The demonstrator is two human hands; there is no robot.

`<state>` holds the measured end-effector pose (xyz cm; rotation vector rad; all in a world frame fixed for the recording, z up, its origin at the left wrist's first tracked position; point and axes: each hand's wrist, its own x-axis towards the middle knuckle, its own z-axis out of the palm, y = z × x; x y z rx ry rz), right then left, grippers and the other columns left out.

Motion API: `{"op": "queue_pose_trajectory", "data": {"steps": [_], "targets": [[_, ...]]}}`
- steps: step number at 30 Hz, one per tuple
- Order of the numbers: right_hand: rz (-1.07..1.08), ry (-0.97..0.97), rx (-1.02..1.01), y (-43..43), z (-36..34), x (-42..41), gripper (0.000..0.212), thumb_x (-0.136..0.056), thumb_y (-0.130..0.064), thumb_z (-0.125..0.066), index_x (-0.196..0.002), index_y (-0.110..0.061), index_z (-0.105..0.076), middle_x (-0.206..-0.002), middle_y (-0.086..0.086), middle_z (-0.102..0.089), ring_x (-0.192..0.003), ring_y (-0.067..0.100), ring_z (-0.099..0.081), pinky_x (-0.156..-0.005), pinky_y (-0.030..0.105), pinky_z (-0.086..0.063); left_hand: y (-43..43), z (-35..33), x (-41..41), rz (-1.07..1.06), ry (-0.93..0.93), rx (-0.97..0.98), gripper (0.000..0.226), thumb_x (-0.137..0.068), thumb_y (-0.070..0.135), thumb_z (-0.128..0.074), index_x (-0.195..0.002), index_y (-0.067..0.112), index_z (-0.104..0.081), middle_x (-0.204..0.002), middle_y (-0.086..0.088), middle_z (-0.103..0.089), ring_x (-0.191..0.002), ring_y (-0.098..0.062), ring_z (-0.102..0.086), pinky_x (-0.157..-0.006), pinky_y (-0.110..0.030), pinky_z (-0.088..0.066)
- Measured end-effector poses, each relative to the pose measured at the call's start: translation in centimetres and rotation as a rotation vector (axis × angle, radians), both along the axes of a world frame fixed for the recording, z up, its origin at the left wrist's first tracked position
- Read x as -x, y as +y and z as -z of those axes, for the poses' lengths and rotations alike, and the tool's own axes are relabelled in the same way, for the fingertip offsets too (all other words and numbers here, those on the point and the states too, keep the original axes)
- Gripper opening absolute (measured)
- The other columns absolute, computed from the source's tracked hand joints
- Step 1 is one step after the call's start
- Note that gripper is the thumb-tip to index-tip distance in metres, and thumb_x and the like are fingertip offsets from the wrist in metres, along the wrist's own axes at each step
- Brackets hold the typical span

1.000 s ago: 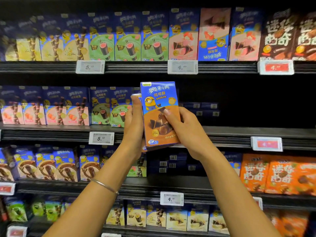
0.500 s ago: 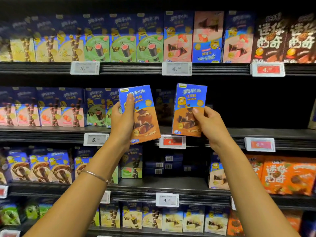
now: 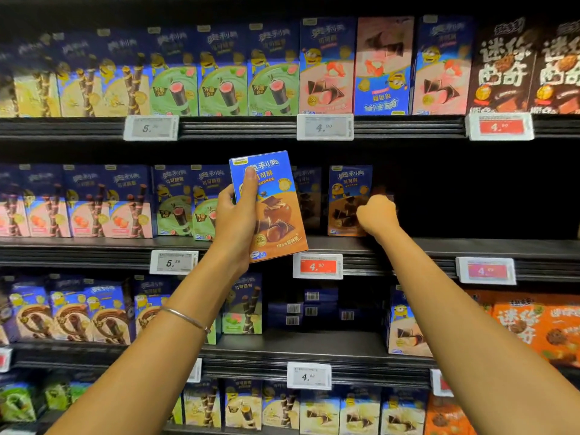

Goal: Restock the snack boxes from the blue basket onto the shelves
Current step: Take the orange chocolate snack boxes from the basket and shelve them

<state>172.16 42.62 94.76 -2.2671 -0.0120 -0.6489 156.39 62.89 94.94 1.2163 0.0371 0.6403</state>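
So the chocolate snack box (image 3: 276,215) is up in the air right in front of the middle shelf (image 3: 455,246), with its top tipped toward 11 o'clock. The left hand (image 3: 233,221) has it wrapped from the left edge, forefinger (image 3: 251,186) lying up the front over the print, and there's a thin bracelet (image 3: 185,318) on that wrist. At 3 o'clock from it a second chocolate box (image 3: 346,196) stands upright on that shelf. The right hand (image 3: 376,215) is bunched against that box's right edge, knuckles to the camera. Its fingers are tucked out of sight, so I honestly can't tell if it's gripping the box or just touching it. The held box covers most of a third dark box (image 3: 309,199) standing between the two. Past the right hand, further toward 3 o'clock, the bay is just a dark gap (image 3: 477,196). At 9 o'clock come the green boxes (image 3: 174,199), the left hand overlapping the nearest one, then the pink boxes (image 3: 78,205) further out. A red price tag (image 3: 317,266) sits on the shelf edge at 5 o'clock, a white price tag (image 3: 174,262) at 7. Up at 1 o'clock on the top shelf one upside-down pink box (image 3: 384,64) stands in its row, and orange boxes (image 3: 533,328) fill the lower shelf at 4 o'clock.
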Motion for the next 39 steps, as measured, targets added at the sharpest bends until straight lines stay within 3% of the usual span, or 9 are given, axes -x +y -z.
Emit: {"op": "queue_pose_trajectory", "data": {"steps": [2, 5, 8, 15, 25, 28, 34, 37, 39], "targets": [[0.001, 0.061, 0.092, 0.2, -0.4, -0.7, 0.029, -0.101, -0.01, -0.046, -0.12, 0.007, -0.06, -0.13, 0.028, -0.059, -0.112, 0.039, -0.059, -0.08, 0.034, -0.043, -0.1, 0.0, -0.4, 0.008, 0.003, 0.0, 0.06, -0.099, 0.062, -0.061, -0.137, 0.017, -0.052, -0.101, -0.003, -0.083, -0.081, -0.02, -0.082, -0.057, -0.031, -0.063], [0.0, 0.148, 0.114, 0.7, -1.1, -1.7, 0.05, -0.103, -0.007, -0.044, -0.15, 0.005, -0.032, -0.148, 0.027, -0.046, -0.133, 0.041, -0.048, -0.104, 0.042, -0.042, -0.1, -0.1, -0.8, 0.018, 0.012, -0.01, 0.059, -0.098, 0.064, -0.06, -0.135, 0.019, -0.052, -0.096, 0.0, -0.083, -0.081, -0.021, -0.082, -0.059, -0.033, -0.064], [0.008, 0.18, 0.06, 1.2, -1.4, -2.8, 0.069, -0.099, -0.004, -0.054, -0.157, -0.003, -0.016, -0.154, 0.029, -0.035, -0.14, 0.044, -0.041, -0.111, 0.048, -0.04, -0.2, -0.2, -1.1, 0.03, 0.02, -0.021, 0.06, -0.098, 0.065, -0.06, -0.135, 0.018, -0.053, -0.097, -0.002, -0.083, -0.081, -0.021, -0.082, -0.059, -0.034, -0.065], [-0.032, 0.115, -0.088, 2.0, -0.9, -4.6, 0.048, -0.102, -0.013, -0.053, -0.146, -0.004, -0.035, -0.146, 0.031, -0.045, -0.135, 0.046, -0.046, -0.106, 0.048, -0.041, -0.3, -0.2, -1.4, 0.049, 0.032, -0.011, 0.064, -0.097, 0.065, -0.06, -0.139, 0.017, -0.053, -0.108, -0.007, -0.082, -0.087, -0.024, -0.082, -0.066, -0.037, -0.066], [-0.008, 0.168, -0.006, 1.4, -0.5, -3.8, 0.046, -0.104, -0.022, -0.051, -0.146, -0.003, -0.043, -0.144, 0.028, -0.05, -0.13, 0.043, -0.052, -0.104, 0.044, -0.044, -0.3, 0.0, -0.8, 0.045, 0.003, 0.026, 0.057, -0.098, 0.063, -0.061, -0.134, 0.019, -0.055, -0.101, -0.003, -0.083, -0.082, -0.021, -0.082, -0.061, -0.034, -0.065], [-0.031, 0.067, -0.084, 1.7, -0.4, -0.4, 0.031, -0.102, -0.024, -0.052, -0.119, 0.001, -0.06, -0.13, 0.026, -0.06, -0.11, 0.039, -0.059, -0.089, 0.039, -0.047, -0.1, 0.1, -0.5, 0.051, -0.009, 0.048, 0.06, -0.1, 0.062, -0.059, -0.137, 0.016, -0.055, -0.104, -0.005, -0.083, -0.084, -0.022, -0.082, -0.065, -0.036, -0.066], [-0.555, -0.086, -0.485, 2.5, -0.7, 9.3, 0.047, -0.099, -0.06, -0.049, -0.118, -0.02, -0.064, -0.117, 0.001, -0.071, -0.111, 0.018, -0.067, -0.086, 0.037, -0.057, -2.3, 0.8, -0.3, 0.077, -0.026, 0.045, 0.052, -0.1, 0.06, -0.061, -0.13, 0.018, -0.056, -0.11, -0.008, -0.081, -0.087, -0.023, -0.082, -0.067, -0.036, -0.066], [-0.758, -0.048, -0.424, 1.8, -0.7, 12.5, 0.04, -0.092, -0.059, -0.062, -0.117, -0.027, -0.064, -0.11, -0.01, -0.074, -0.098, 0.004, -0.072, -0.068, 0.019, -0.058, -4.3, 0.9, -0.5, 0.074, -0.059, 0.032, 0.058, -0.102, 0.054, -0.061, -0.14, 0.012, -0.051, -0.119, -0.011, -0.078, -0.098, -0.027, -0.08, -0.08, -0.041, -0.067], [-0.745, -0.095, -0.328, 1.0, -0.9, 13.0, 0.042, -0.088, -0.048, -0.074, -0.122, -0.026, -0.062, -0.111, -0.009, -0.072, -0.094, 0.003, -0.073, -0.067, 0.02, -0.06, -5.4, 0.6, -0.5, 0.077, -0.088, 0.036, 0.06, -0.102, 0.054, -0.06, -0.141, 0.01, -0.051, -0.124, -0.013, -0.076, -0.106, -0.031, -0.078, -0.095, -0.054, -0.063]]}}
